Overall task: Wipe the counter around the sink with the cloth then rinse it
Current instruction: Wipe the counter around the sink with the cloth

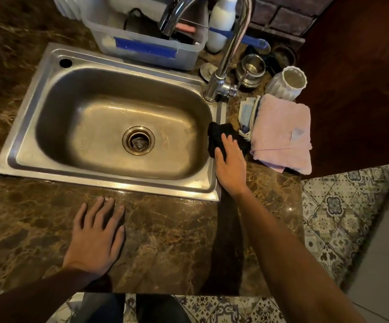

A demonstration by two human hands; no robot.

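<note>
The right hand presses the black cloth on the counter, at the right rim of the sink. Its fingers lie straight and a little apart on the cloth. The left hand rests flat on the counter near the sink's near edge, with the fingers spread. Just right of the cloth lies a folded pink towel.

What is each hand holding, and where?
Nothing is gripped. The right hand presses flat on the near half of the black cloth; the left hand rests on the counter.
</note>
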